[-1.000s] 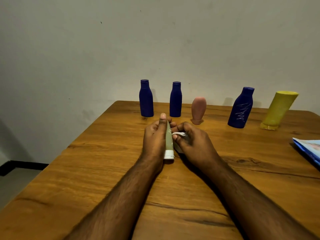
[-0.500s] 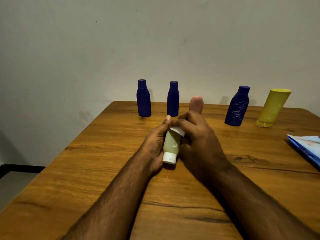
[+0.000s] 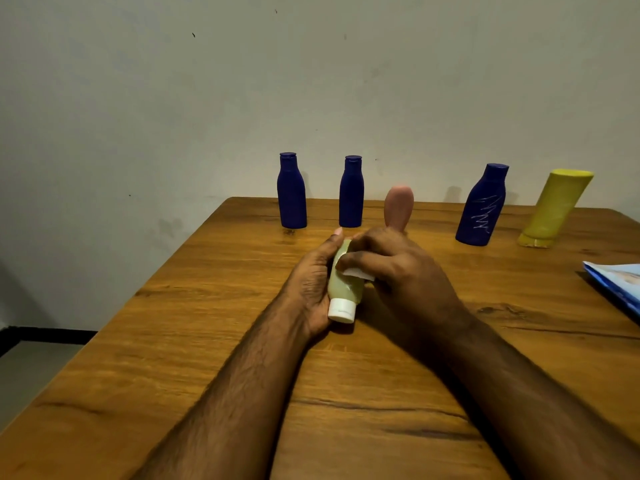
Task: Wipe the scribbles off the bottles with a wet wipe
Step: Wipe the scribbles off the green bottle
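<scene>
My left hand (image 3: 311, 282) grips a pale green tube bottle (image 3: 341, 289) with a white cap, held over the middle of the wooden table (image 3: 207, 341) with the cap toward me. My right hand (image 3: 401, 271) pinches a white wet wipe (image 3: 355, 273) and presses it onto the tube's upper part. Along the back stand two plain dark blue bottles (image 3: 292, 192) (image 3: 351, 192), a pink bottle (image 3: 399, 206) partly behind my right hand, a dark blue bottle with white scribbles (image 3: 482, 206) and a leaning yellow bottle (image 3: 554, 209).
A blue and white wipes packet (image 3: 620, 282) lies at the table's right edge. A bare wall rises behind the table. The floor shows beyond the table's left edge.
My right hand has slid the wipe from the tube's far end down along its body. The left hand has turned the tube so more of its face shows.
</scene>
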